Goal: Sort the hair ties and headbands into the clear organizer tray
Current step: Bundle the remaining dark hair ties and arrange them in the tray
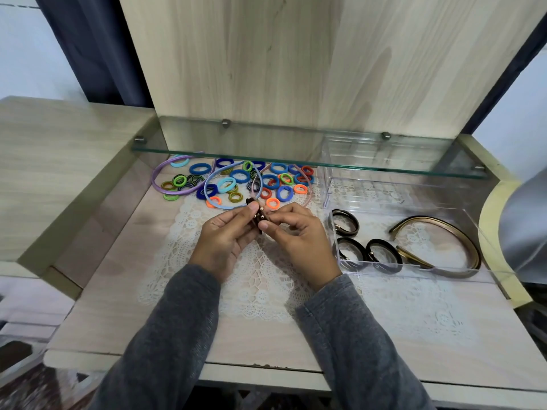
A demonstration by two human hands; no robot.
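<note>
Head view. Between both hands, raised over the lace mat (257,279) at mid-table: a dark brown hair tie (258,221) with small gold beads. Pinched on its left by thumb and forefinger of the left hand (225,241), on its right by the curled fingertips of the right hand (299,241). Mostly covered by those fingers, so hard to tell its full shape. Grey sleeves cut off at the near edge.

To the right, near the right hand: the clear organizer tray (384,266). In its near compartment, three dark hair ties (347,250) at the left and a bronze headband (455,232) at the right. Far compartments blurred behind the glass shelf (296,161); cannot tell their dividers or contents.

Far left, partly under that shelf: a loose pile of coloured hair ties (239,176), tangled with a purple headband (157,179), a blue headband (219,206) and a pink headband (309,196). Far edge of the pile hidden by the glass rim.

At the right edge: a grey rounded object (524,232), cut off, not identifiable.
</note>
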